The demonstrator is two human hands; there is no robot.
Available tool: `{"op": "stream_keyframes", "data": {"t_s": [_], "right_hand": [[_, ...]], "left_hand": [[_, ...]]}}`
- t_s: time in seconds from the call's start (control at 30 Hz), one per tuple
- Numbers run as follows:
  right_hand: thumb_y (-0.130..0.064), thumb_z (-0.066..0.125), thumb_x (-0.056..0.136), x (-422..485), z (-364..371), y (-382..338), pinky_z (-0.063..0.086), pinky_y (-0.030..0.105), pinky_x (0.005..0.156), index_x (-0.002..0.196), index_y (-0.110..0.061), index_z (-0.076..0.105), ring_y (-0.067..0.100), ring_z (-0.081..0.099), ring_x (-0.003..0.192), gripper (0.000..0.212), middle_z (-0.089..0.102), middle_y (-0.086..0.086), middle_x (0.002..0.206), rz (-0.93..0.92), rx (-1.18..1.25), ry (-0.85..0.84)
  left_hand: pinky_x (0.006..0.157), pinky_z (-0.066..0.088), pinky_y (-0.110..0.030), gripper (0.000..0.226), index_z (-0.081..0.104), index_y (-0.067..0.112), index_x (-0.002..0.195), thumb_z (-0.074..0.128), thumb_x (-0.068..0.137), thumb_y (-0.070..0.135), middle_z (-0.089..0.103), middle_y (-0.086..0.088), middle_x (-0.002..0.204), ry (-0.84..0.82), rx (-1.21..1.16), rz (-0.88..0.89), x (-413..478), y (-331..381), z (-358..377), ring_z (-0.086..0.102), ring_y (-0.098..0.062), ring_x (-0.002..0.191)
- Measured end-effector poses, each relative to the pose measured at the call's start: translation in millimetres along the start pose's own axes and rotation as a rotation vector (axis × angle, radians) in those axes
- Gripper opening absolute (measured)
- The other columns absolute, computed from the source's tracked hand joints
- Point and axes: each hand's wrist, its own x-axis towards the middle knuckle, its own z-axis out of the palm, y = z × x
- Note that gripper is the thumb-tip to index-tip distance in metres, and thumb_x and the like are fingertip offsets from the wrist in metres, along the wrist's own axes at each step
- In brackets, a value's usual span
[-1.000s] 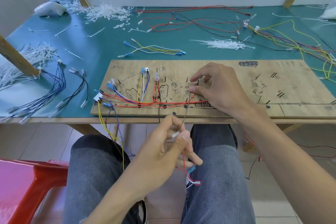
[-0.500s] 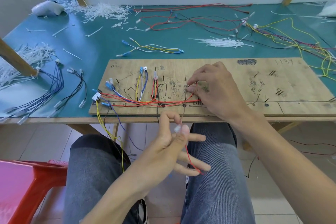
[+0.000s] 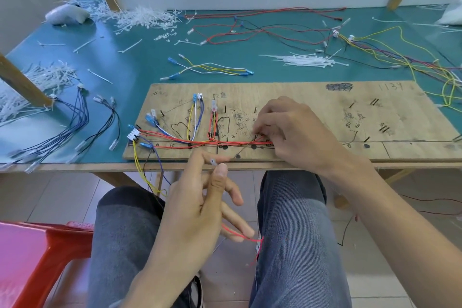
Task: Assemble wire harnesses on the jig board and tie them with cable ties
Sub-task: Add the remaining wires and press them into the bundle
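Routing step, not tying yet; my left hand [image 3: 200, 207] sat below the surface [image 3: 140, 62] edge, over my lap, grip clamped thumb-to-index on the clear terminal [image 3: 213, 162] of a thin dark wire [image 3: 243, 150]; that wire ran up over the near edge onto the jig board [image 3: 300, 97]; a loose red wire [image 3: 240, 235] crossed my lower left fingers, couldn't tell if they held it; my right hand [image 3: 295, 132] lay on the board, fingers curled, grip closed on the red wire bundle [image 3: 187, 142] at its right end beside a peg; the bundle lay along the near pegs, with blue, yellow and white branches going up to connectors at left; no tie on it that I could make out; judged next: lay the dark wire into the run under my right fingertips, keep it taut, seat the terminal at its mark; after that, ties from the cable ties [image 3: 307, 61] pile, which lay on the surface behind the board, well apart from both hands.
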Motion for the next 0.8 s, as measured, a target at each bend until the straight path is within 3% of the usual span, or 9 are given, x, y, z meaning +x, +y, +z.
{"op": "stream_keyframes", "data": {"t_s": [0.2,0.27,0.33,0.47,0.6,0.7,0.8], "right_hand": [[-0.014,0.069,0.099,-10,-6,-12,0.050,0.036,0.090,0.109,-0.019,0.082,0.019,0.049,0.109,0.017,0.069,-0.009,0.109,0.052,-0.071,-0.007],[-0.017,0.071,0.098,-14,-5,-19,0.048,0.034,0.091,0.109,-0.019,0.081,0.018,0.050,0.107,0.016,0.069,-0.010,0.113,0.086,-0.062,-0.004],[-0.022,0.073,0.098,-17,-2,-27,0.048,0.037,0.095,0.112,-0.018,0.080,0.019,0.054,0.111,0.017,0.068,-0.010,0.117,0.137,-0.048,0.002],[-0.016,0.070,0.100,-20,13,-36,0.041,0.029,0.088,0.111,-0.017,0.078,0.019,0.053,0.107,0.014,0.070,-0.007,0.112,0.275,-0.038,0.084],[-0.010,0.076,0.095,-20,15,-37,0.033,0.026,0.078,0.099,-0.016,0.081,0.018,0.046,0.096,0.009,0.074,-0.006,0.100,0.329,-0.009,0.175],[-0.002,0.075,0.092,-16,17,-41,0.048,0.036,0.085,0.104,-0.016,0.080,0.021,0.061,0.099,0.019,0.074,-0.003,0.101,0.350,0.000,0.154],[0.000,0.068,0.094,-17,22,-44,0.052,0.037,0.088,0.107,-0.016,0.080,0.019,0.066,0.098,0.024,0.073,-0.004,0.103,0.306,0.021,0.139]], "left_hand": [[0.043,0.060,-0.040,0.016,0.068,0.030,0.088,0.063,0.103,0.027,0.068,-0.001,0.072,0.238,0.226,0.115,13,-4,-13,0.071,-0.021,0.060],[0.055,0.061,-0.031,0.011,0.073,0.033,0.087,0.072,0.098,0.031,0.069,0.004,0.072,0.288,0.327,0.171,17,-4,-21,0.067,-0.014,0.059],[0.065,0.052,-0.017,0.004,0.074,0.036,0.085,0.072,0.088,0.037,0.071,0.012,0.076,0.306,0.468,0.231,18,1,-26,0.065,-0.008,0.064],[0.059,0.047,-0.010,0.016,0.077,0.033,0.075,0.082,0.088,0.026,0.074,0.013,0.074,0.304,0.510,0.204,17,5,-29,0.066,-0.010,0.069],[0.048,0.051,-0.019,0.015,0.079,0.030,0.080,0.079,0.088,0.017,0.077,0.010,0.075,0.285,0.476,0.196,18,7,-28,0.065,-0.007,0.061],[0.045,0.054,-0.025,0.012,0.077,0.024,0.084,0.080,0.089,0.013,0.077,0.005,0.073,0.301,0.399,0.202,21,9,-31,0.061,-0.009,0.048],[0.043,0.054,-0.028,0.008,0.073,0.020,0.087,0.079,0.090,0.016,0.079,0.003,0.075,0.269,0.339,0.172,26,13,-37,0.062,-0.017,0.045]]}}
